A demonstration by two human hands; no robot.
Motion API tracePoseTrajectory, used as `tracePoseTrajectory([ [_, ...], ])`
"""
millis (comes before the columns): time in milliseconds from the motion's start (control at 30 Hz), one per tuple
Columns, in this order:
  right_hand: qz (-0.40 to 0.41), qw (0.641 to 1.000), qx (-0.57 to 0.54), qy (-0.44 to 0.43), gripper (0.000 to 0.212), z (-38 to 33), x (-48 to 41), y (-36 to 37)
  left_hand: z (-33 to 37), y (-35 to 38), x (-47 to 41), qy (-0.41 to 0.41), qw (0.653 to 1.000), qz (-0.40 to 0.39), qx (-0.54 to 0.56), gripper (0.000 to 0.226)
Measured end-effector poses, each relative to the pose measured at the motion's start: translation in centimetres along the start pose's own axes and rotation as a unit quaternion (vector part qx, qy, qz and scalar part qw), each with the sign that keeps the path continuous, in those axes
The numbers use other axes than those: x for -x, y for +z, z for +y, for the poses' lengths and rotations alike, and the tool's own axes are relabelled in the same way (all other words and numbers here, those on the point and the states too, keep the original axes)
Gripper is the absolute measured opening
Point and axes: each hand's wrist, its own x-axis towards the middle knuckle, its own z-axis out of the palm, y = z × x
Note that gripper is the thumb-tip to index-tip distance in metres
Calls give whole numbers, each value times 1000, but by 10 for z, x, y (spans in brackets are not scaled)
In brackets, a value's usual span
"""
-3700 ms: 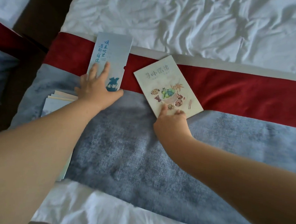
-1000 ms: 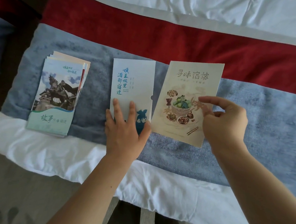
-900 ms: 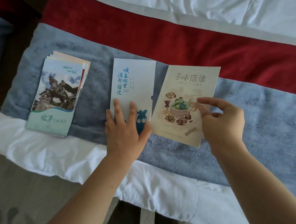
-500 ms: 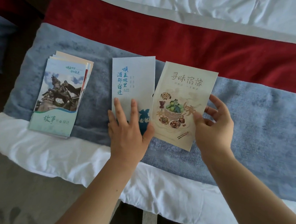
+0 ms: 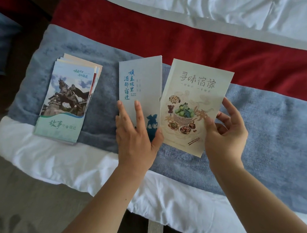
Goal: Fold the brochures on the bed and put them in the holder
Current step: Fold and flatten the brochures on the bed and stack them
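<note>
Left hand (image 5: pixel 136 138) fingers spread flat on holder (image 5: pixel 140 82), right hand (image 5: pixel 224 137) pinching food brochure (image 5: pixel 192 99) at right edge, long axis pointing away, title end farthest

stack (image 5: pixel 66 101) left, holder (image 5: pixel 140 82) middle, brochure (image 5: pixel 192 93) right, all on bed (image 5: pixel 275 125)

The holder (image 5: pixel 140 82) is a pale grey-blue sleeve with blue vertical lettering, a dark blue rider silhouette low down and a small notch in its right edge. It lies on the blue band (image 5: pixel 275 134) of the bed under the flat left hand (image 5: pixel 136 138), its top right corner slightly raised. The cream brochure (image 5: pixel 196 94), printed with food bowls and chopsticks, is pinched at its right edge by the right hand (image 5: pixel 224 136), its left edge touching the holder's notch. A fanned stack (image 5: pixel 68 99) of brochures, a horseman statue on top, lies well left.
</note>
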Motion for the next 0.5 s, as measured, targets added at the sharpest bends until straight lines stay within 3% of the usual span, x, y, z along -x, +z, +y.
tracePoseTrajectory([
  [267,8,1000,11,-14,62,5,-1,2,1,8,-4,-11,999,-29,-32,83],
  [500,-67,996,51,-23,59,4,-15,15,-1,10,-1,4,999,-25,-31,81],
])
